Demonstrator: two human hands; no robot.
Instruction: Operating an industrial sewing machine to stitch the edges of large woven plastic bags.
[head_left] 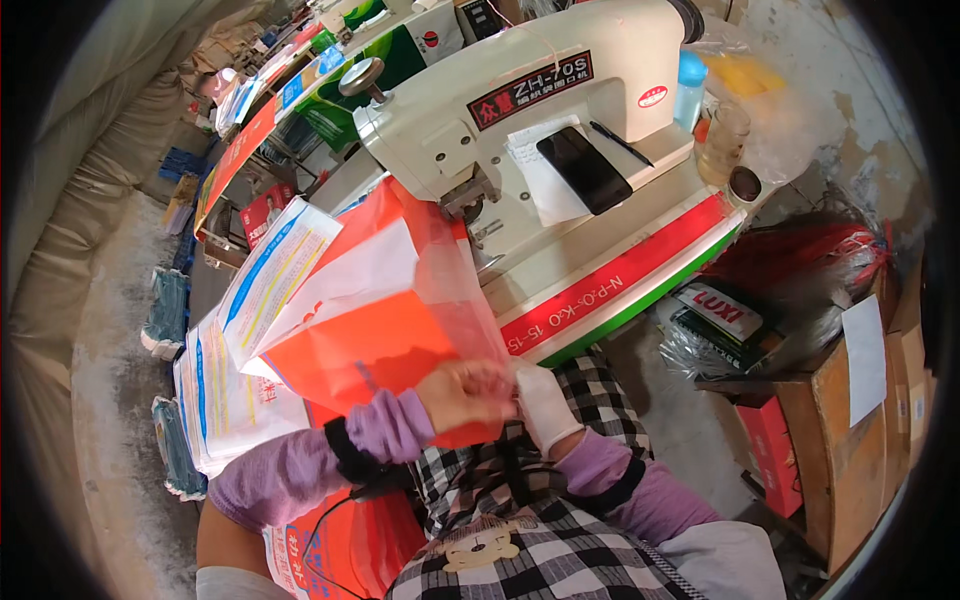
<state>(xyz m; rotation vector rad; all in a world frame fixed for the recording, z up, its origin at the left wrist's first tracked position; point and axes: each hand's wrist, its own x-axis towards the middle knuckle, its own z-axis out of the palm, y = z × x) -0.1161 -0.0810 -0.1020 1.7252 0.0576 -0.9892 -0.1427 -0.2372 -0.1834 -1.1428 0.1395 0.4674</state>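
Note:
An orange and white woven plastic bag point(358, 345) with a clear film-like edge lies across my lap, its far end beside the needle area of a cream sewing machine point(430, 140). My left hand point(468, 394), bare, is closed at the bag's near right edge, its fingers slightly blurred. Right beside it is my right hand point(543, 405) in a white glove, closed on the same edge with the fingertips partly hidden. The two hands nearly touch, below the machine bed's front edge.
On the machine bed are a black phone point(584, 170), papers point(540, 165) and a pen point(620, 143). A blue bottle point(690, 88) and a jar point(724, 135) stand at its right end. Printed bags point(235, 390) pile up on the left. A wooden cabinet point(840, 440) stands at right.

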